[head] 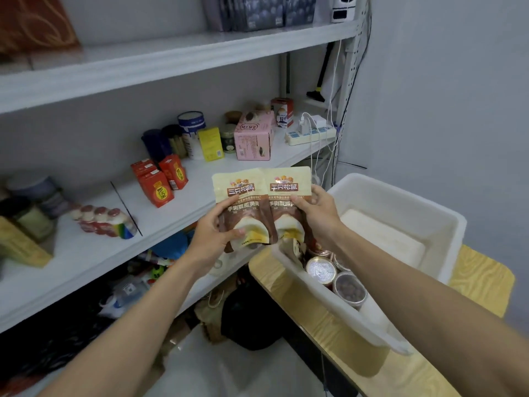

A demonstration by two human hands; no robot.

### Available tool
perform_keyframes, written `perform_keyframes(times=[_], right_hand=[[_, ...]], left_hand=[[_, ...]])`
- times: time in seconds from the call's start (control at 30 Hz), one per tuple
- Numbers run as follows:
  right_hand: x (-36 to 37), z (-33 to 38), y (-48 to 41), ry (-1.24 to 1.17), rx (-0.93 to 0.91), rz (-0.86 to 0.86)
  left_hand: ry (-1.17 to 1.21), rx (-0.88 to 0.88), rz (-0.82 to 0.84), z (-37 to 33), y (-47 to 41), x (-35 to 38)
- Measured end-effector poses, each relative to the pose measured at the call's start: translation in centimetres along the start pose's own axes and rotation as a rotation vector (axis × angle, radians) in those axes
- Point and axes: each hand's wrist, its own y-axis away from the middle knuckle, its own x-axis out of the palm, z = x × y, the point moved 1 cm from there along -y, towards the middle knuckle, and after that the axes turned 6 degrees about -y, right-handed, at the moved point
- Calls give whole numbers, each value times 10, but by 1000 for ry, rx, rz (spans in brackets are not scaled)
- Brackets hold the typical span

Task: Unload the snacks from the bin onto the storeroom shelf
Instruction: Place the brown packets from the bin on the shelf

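Two cream-and-brown snack pouches (242, 181) overlap upright beside the bin (395, 196).

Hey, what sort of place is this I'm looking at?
Probably a small storeroom or pantry: white shelving stocked with red drink cartons and a pink box, a white bin of snack tubs beside it, and matching snack pouches held in the left hand and right hand.

The left pouch (240, 193) reads 三只松鼠 on its brown banner, with 手剥夏威夷果 beneath; the right pouch (287, 187) bears the same 三只松鼠; a red-and-white carton (282, 113) on the shelf (86, 253) shows 021; other labels are too blurred.
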Motion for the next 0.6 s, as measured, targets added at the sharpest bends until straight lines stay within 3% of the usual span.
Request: perform_keyframes(times=[0.6], right_hand=[[265,92,-14,-1,-242,221]], left_hand=[[-64,273,-345,-116,16,-223]])
